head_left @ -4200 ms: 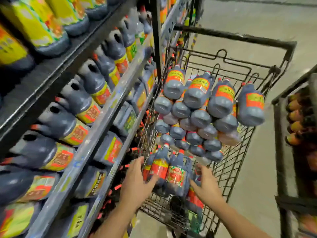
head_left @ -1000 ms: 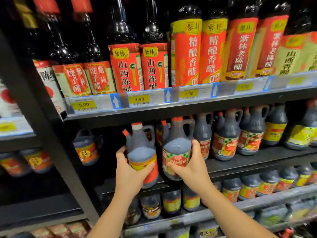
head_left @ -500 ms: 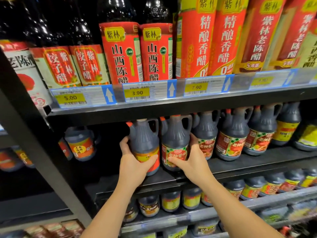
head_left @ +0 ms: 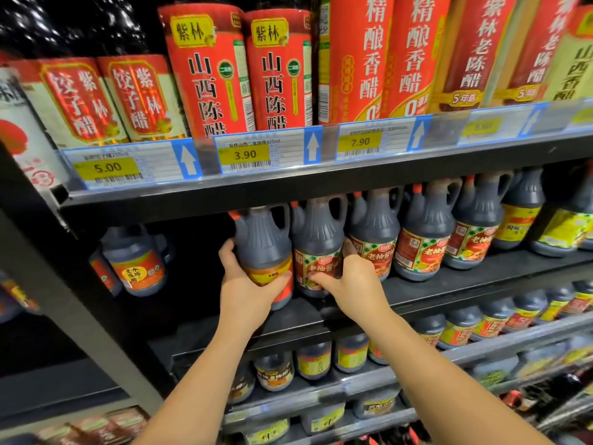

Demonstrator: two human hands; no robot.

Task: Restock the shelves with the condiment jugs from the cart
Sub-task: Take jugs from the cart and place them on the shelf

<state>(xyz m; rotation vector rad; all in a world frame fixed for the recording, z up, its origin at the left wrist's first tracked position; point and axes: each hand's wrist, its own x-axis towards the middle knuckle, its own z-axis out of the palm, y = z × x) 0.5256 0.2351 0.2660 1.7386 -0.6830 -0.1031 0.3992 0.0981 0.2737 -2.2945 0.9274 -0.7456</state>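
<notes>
Fingers [head_left: 228, 253] of the left hand [head_left: 245, 289] curl round an orange-labelled jug [head_left: 261, 239], and the right hand [head_left: 357, 285] grips the green-labelled jug [head_left: 316, 240] touching it. Both stand upright on the middle shelf [head_left: 481, 279], left of a row of jugs [head_left: 426, 234], under yellow price tags [head_left: 245, 154].

Two hands [head_left: 248, 295] [head_left: 357, 285], two held jugs [head_left: 263, 242] [head_left: 317, 239], three price tags [head_left: 107, 167] [head_left: 245, 154] [head_left: 360, 142] (legible)

Label of left jug [head_left: 261, 239] partly under left hand [head_left: 244, 293]; far-right price tags [head_left: 480, 126] blurred
</notes>
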